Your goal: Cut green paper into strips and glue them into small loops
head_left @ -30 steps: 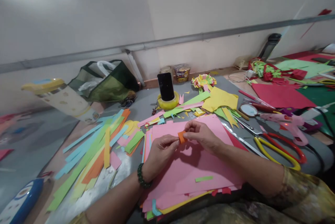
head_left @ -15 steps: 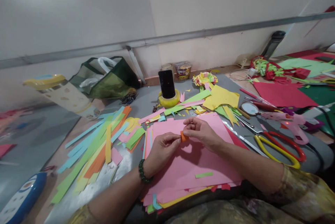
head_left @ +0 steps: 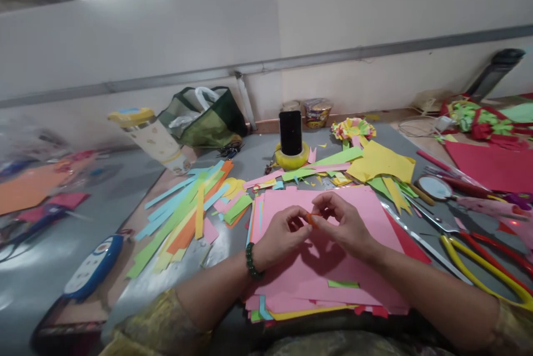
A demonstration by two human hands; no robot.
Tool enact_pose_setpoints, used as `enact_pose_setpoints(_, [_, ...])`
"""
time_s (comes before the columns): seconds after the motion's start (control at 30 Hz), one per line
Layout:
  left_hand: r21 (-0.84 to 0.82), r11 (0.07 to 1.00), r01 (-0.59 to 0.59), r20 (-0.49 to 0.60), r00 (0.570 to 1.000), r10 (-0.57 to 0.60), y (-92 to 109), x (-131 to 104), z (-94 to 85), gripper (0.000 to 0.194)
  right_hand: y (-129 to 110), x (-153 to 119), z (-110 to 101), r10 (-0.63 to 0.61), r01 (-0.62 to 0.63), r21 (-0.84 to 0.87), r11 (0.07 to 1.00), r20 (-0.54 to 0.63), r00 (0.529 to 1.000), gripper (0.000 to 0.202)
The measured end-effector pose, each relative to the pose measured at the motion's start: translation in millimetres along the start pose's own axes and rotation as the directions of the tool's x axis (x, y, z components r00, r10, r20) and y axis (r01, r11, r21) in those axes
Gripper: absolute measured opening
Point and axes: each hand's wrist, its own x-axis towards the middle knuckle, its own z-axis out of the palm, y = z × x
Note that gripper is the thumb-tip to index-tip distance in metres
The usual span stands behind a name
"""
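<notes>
Between my two hands is a small orange paper strip (head_left: 311,219), mostly covered by the fingertips. My left hand (head_left: 285,234), with a dark green bead bracelet (head_left: 251,260) at its wrist, pinches one end. The thumb and fingers of my right hand (head_left: 343,225) close on the other end. Both hands hover over a stack of pink paper sheets (head_left: 300,284). On the stack, near its front edge, lies a short green paper strip (head_left: 343,284).
Coloured paper strips (head_left: 183,211) spread to the left. A phone (head_left: 290,133) leans in a yellow tape roll (head_left: 291,160) behind. Scissors (head_left: 491,267), a round mirror (head_left: 434,187) and a pink glue gun (head_left: 495,207) lie right. A tumbler (head_left: 156,142) stands back left.
The whole view has shifted, so the table's things appear farther right. My fingers have closed in around the orange strip, which now shows less and looks bent or rolled.
</notes>
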Motion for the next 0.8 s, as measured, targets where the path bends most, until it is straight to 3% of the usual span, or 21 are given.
enact_pose_setpoints(0.17, [-0.126,0.990,0.061,0.013,0.998,-0.060,0,0,-0.2,0.018,4,-1,0,-0.075,0.073,-0.091,0.993,-0.023,0.997,0.018])
enact_pose_setpoints(0.37, [-0.126,0.987,0.095,-0.020,0.995,-0.098,6,2,-9.0,0.011,5,-1,-3,-0.088,0.088,-0.084,0.993,-0.002,0.996,0.026])
enact_pose_setpoints(0.47, [-0.066,0.993,0.096,-0.096,0.990,-0.102,12,11,-37.9,0.014,4,0,-5,-0.073,0.072,-0.053,0.996,-0.031,0.997,0.027])
enact_pose_setpoints(0.53, [0.089,0.992,0.093,-0.212,0.975,-0.073,15,18,-66.2,0.013,4,1,-5,-0.057,0.056,-0.045,0.997,-0.025,0.998,0.025])
enact_pose_setpoints(0.6, [0.346,0.917,0.200,-0.300,0.949,-0.094,15,24,-94.7,0.009,4,2,-5,-0.046,0.046,-0.047,0.998,-0.005,0.999,0.024])
enact_pose_setpoints(0.67, [0.420,0.867,0.268,-0.331,0.935,-0.129,12,28,-117.1,0.010,4,2,-5,-0.037,0.038,-0.063,0.997,0.020,0.999,0.022])
enact_pose_setpoints(0.8, [0.504,0.787,0.356,-0.345,0.918,-0.194,2,32,-136.8,0.016,3,2,-5,-0.029,0.035,-0.112,0.993,0.050,0.998,0.018])
